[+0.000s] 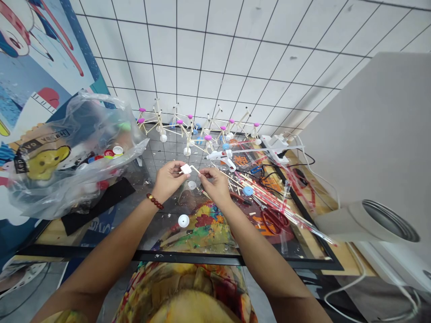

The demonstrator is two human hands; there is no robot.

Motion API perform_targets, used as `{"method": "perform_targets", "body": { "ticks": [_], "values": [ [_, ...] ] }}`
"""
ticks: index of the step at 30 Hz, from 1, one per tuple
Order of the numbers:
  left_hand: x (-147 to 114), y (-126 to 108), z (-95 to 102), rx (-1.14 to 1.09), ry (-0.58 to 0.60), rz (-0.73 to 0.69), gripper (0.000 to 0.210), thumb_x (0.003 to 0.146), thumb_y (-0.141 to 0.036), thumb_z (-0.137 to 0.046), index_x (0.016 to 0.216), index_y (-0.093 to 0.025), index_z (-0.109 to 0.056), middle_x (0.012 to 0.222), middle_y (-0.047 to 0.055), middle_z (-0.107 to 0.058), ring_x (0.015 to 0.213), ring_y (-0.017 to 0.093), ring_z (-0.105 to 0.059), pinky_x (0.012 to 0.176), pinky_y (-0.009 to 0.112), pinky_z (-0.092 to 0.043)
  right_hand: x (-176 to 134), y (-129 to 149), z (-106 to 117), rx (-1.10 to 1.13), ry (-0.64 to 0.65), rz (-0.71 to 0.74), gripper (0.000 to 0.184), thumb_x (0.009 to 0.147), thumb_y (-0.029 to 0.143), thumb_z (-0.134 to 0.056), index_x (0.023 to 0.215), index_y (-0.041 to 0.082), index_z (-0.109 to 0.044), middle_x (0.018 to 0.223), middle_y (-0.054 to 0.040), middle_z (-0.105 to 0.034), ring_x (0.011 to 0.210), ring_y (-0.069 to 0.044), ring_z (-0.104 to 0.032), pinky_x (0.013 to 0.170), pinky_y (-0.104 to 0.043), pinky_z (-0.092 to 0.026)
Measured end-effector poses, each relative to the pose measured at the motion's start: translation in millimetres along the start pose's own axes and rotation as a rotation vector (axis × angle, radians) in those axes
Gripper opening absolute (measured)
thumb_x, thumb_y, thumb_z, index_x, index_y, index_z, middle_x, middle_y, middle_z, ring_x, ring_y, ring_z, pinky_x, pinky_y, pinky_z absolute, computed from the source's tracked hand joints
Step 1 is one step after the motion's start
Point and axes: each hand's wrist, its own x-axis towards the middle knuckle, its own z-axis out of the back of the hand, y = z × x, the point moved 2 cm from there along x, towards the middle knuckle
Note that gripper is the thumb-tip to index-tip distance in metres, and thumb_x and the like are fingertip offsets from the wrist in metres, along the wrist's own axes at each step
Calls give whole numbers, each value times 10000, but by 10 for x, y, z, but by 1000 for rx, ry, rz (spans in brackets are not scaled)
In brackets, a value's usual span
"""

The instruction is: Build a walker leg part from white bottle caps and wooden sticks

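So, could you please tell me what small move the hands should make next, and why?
Probably press the tip of the stick against the white piece, since the left hand pinches the piece and the right hand holds the stick close beside it.

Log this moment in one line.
left hand: holds white squarish piece; right hand: holds pale stick; beyond hands: white glue gun

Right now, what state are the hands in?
Left hand: closed, holding a small white squarish piece.
Right hand: closed, pinching a short pale stick.
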Motion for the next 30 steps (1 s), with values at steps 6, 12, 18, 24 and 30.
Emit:
{"method": "perform_targets", "body": {
  "ticks": [6,12,18,24,30],
  "values": [
    [-30,-23,-7,51,32,-27,340,589,-193,-801,902,-153,-676,883,57,-731,830,185,-699,770,304,-582,-5,32,9,-1,-24,8,153,816,291,-594,849,205,-716,825,-43,-708,731,-180,-613,740,-320,-507],
    [-18,-15,-11,-8,25,-14,375,565,-200,-815,910,-150,-676,858,51,-739,808,179,-704,775,307,-583,-1,-4,-8,-6,-16,12,135,797,266,-602,832,195,-710,782,-37,-693,710,-175,-614,726,-309,-510],
    [7,18,-7,-35,2,-15,371,549,-202,-821,889,-149,-683,848,51,-743,803,181,-707,776,314,-588,-6,-13,-6,-17,-8,-8,141,796,274,-595,836,195,-705,791,-38,-693,710,-171,-613,722,-301,-509],
    [24,56,8,-22,-1,-37,380,548,-197,-824,899,-151,-687,873,56,-742,823,183,-705,786,318,-588,-1,-26,-12,-20,-1,-36,133,779,268,-601,824,196,-704,782,-34,-698,695,-169,-610,714,-303,-510],
    [21,57,4,-16,-7,-22,380,549,-191,-821,902,-148,-686,886,60,-738,836,183,-703,796,321,-587,-3,-33,-30,-15,16,-52,125,769,254,-601,812,196,-703,772,-29,-697,674,-163,-607,699,-298,-509]
  ]
}}
